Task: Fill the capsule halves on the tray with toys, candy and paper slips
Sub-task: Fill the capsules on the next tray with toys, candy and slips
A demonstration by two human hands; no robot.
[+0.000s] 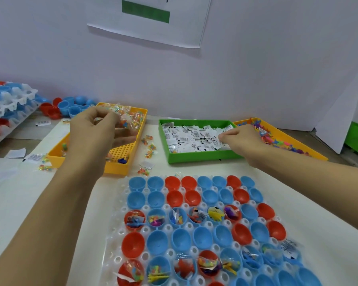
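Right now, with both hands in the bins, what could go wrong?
The left hand holds several candy packets; some could drop beside the yellow bin, as a few already lie there. The right hand might pinch two paper slips together. One slip sits on the capsule tray's edge.

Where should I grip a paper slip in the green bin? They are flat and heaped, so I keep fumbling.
Judging by the heap, take a slip by a raised edge or corner, pinched between thumb and forefinger from above, since the green bin's walls block the sides. The right hand seems to pinch one this way near the right wall.
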